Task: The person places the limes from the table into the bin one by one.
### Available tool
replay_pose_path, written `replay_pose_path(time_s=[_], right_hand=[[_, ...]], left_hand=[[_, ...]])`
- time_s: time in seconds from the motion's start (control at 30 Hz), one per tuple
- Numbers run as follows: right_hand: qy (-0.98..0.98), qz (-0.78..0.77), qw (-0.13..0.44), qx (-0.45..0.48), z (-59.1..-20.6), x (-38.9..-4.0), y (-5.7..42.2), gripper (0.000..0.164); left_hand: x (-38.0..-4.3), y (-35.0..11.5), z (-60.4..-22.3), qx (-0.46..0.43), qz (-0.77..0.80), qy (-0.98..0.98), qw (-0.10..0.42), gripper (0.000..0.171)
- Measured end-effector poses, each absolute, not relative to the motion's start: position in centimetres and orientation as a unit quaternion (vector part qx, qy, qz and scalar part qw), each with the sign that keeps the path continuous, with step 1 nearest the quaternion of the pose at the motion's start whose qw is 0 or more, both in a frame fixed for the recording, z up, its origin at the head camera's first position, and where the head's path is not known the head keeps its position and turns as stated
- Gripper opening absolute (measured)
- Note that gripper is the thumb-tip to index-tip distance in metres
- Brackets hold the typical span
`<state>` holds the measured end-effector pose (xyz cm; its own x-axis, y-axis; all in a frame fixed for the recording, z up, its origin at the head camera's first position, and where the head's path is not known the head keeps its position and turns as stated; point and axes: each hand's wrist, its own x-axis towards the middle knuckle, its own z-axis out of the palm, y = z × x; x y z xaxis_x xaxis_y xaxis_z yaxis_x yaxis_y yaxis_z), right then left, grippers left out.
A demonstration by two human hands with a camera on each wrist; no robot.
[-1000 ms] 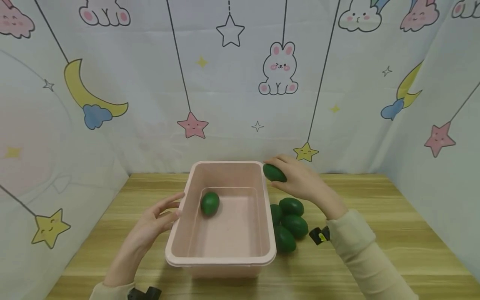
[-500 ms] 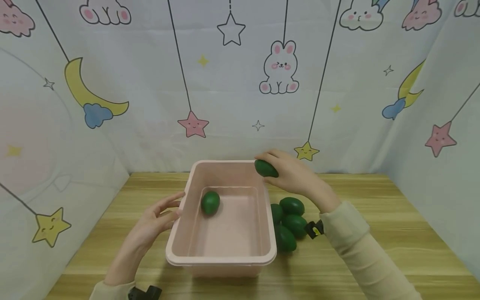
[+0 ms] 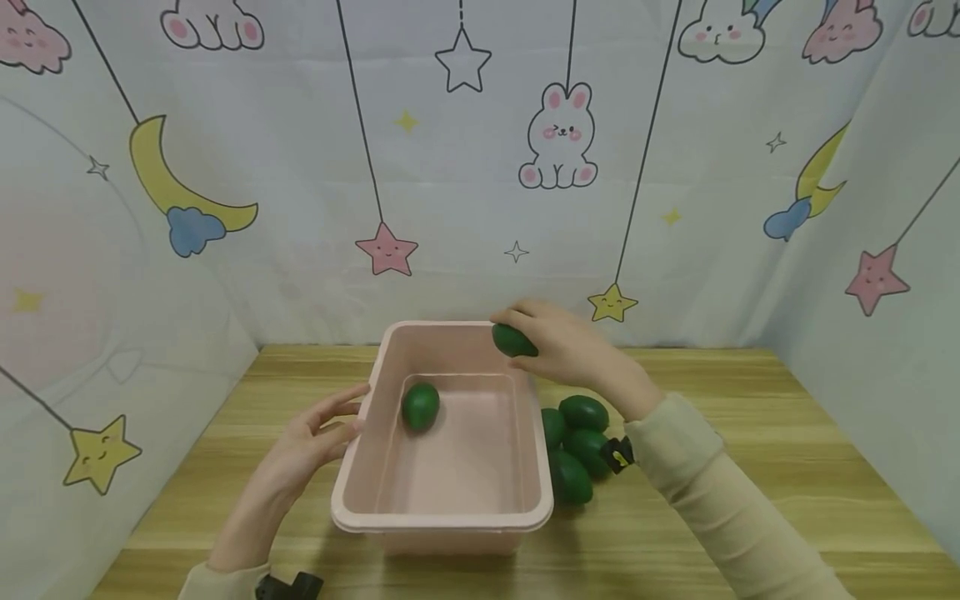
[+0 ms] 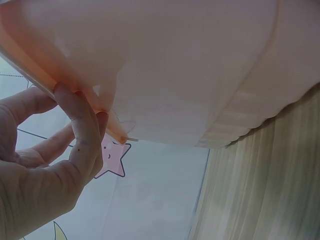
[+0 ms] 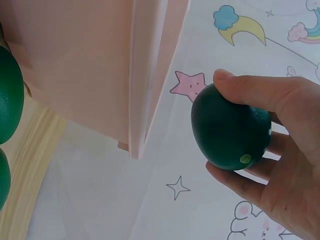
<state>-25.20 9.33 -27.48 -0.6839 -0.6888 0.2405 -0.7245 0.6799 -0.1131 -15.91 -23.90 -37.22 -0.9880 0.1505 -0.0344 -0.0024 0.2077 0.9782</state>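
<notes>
A pale pink plastic bin [image 3: 442,522] stands on the table, with one dark green avocado [image 3: 421,407] lying inside toward its left wall. At the bin's left rim, my left hand [image 3: 315,433] holds the lip; the left wrist view shows its curled fingertips [image 4: 75,100] tucked at the lip's underside. My right hand [image 3: 558,346] grips another avocado [image 3: 513,340] over the back right corner of the bin. Thumb and fingers wrap that avocado in the right wrist view, where a small yellow-green stem spot shows on it.
Several more avocados [image 3: 573,478] lie in a cluster against the bin's right side, beneath my right forearm. The wood-grain table [image 3: 757,467] ends at a white cloth backdrop [image 3: 465,192] printed with stars, moons and rabbits, which also hangs along both sides.
My right hand has moved left with its avocado, from just outside the bin's right rim to over the back right corner. The left hand and the bin have stayed put.
</notes>
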Motion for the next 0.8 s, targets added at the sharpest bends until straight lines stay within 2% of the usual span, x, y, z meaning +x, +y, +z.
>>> replay_pose_path(time_s=[0.8], right_hand=[[-0.911, 0.030, 0.058, 0.407, -27.5, -25.8, 6.2, 0.053]], left_hand=[[-15.7, -23.8, -37.1, 0.045, 0.623, 0.778, 0.057, 0.058]])
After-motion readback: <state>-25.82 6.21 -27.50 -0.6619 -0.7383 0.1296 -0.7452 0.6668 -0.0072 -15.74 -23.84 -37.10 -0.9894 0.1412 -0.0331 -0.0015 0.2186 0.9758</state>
